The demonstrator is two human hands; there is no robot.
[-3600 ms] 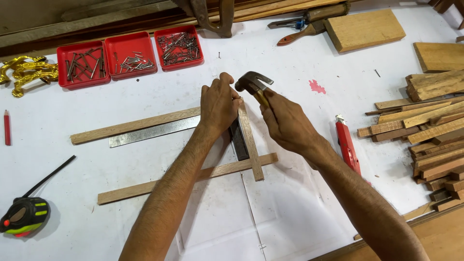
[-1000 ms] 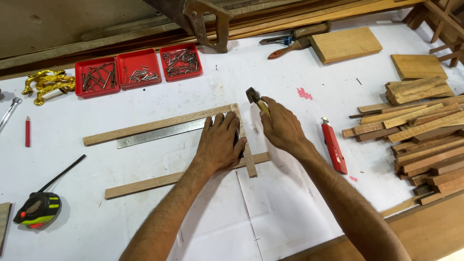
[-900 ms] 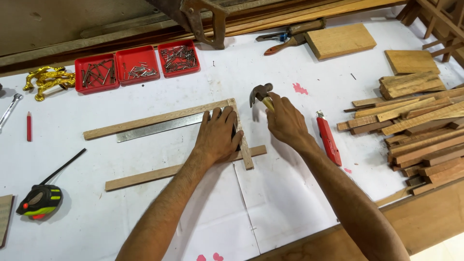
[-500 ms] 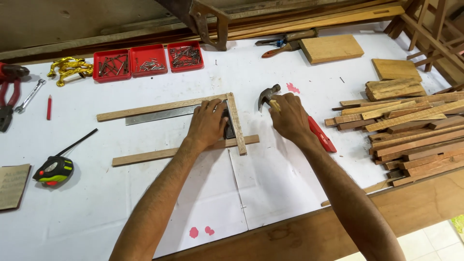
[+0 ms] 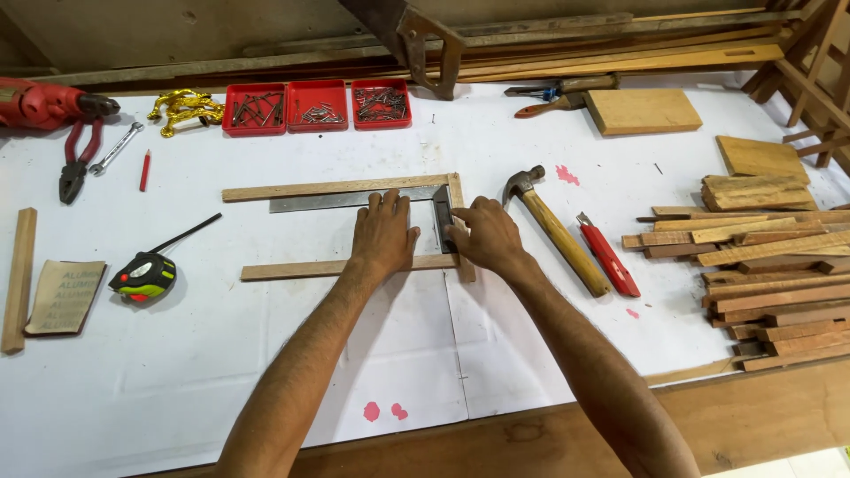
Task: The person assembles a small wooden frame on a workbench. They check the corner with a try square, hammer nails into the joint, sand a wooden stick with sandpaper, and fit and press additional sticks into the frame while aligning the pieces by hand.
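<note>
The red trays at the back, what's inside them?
The three red trays hold piles of thin metal nails, dark and silvery, lying jumbled. The nails cover most of each tray's floor, so anything beneath them cannot be seen.

On the bench: three red nail trays (image 5: pixel 317 104), one hammer (image 5: pixel 556 232), one tape measure (image 5: pixel 142 276), one red pencil (image 5: pixel 144 171), one pliers (image 5: pixel 74 165).

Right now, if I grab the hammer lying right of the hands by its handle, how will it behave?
The hammer will probably feel head-heavy: a metal claw head sits on a long wooden handle, so the head end may dip. It looks stiff. The rounded handle could roll a little if nudged, though the head lying on the table should stop it.
</note>
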